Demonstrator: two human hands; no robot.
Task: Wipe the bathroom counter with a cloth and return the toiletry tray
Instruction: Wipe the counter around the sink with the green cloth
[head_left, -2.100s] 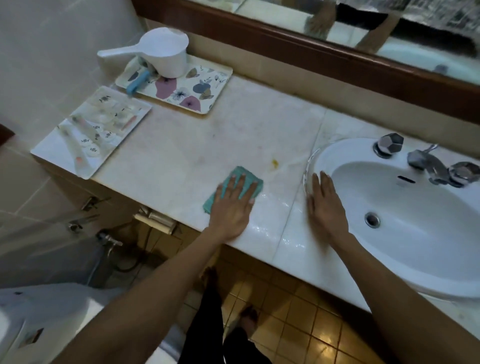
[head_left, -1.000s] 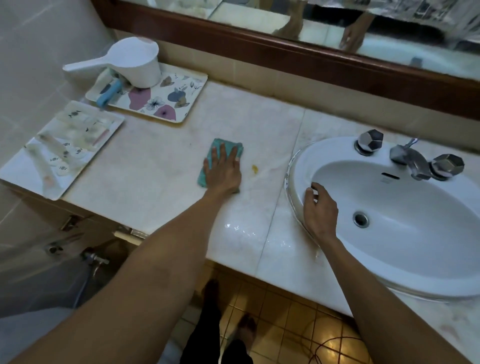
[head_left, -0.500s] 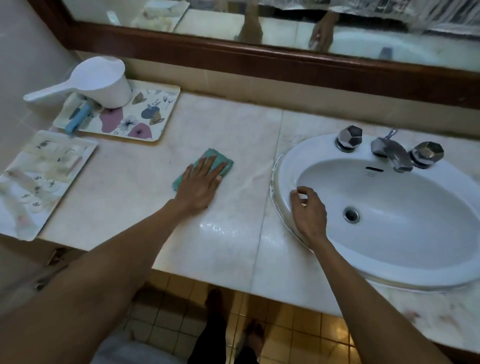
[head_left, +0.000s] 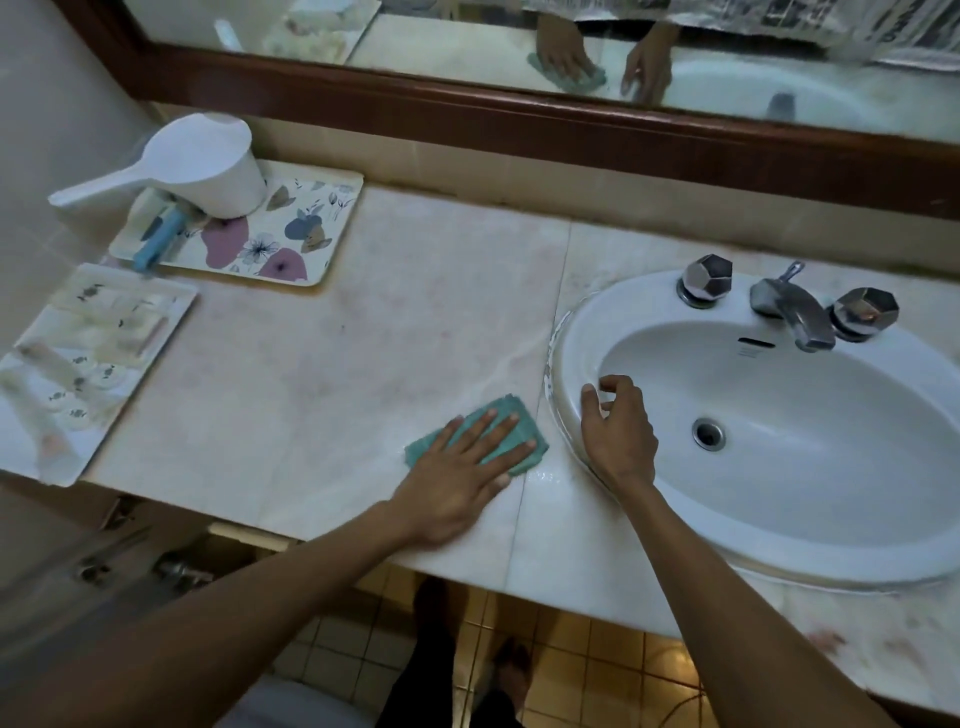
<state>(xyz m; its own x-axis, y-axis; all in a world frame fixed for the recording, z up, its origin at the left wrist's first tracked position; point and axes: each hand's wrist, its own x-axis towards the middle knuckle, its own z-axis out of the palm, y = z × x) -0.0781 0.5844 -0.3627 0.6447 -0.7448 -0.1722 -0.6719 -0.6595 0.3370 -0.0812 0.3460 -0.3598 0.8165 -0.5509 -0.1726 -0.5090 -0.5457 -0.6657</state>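
A teal cloth (head_left: 524, 423) lies flat on the pale marble counter (head_left: 322, 364), near its front edge and just left of the sink. My left hand (head_left: 462, 478) presses down on the cloth with fingers spread. My right hand (head_left: 618, 431) rests on the sink's left rim, fingers loosely curled, holding nothing. A white toiletry tray (head_left: 31, 447) with several small tubes and packets sits at the counter's far left end, partly over the edge. A wet sheen shows on the counter beside the cloth.
A flowered tray (head_left: 311, 239) at the back left carries a white water scoop (head_left: 208, 166) and a blue item (head_left: 158, 241). The white sink (head_left: 831, 525) with chrome tap (head_left: 792, 312) and two knobs fills the right. A wood-framed mirror (head_left: 519, 114) runs behind. Tiled floor below.
My left hand has slid the cloth from the middle of the counter toward the front edge and right, close to the sink. The yellow spot seen earlier is gone. My right hand stays on the rim.
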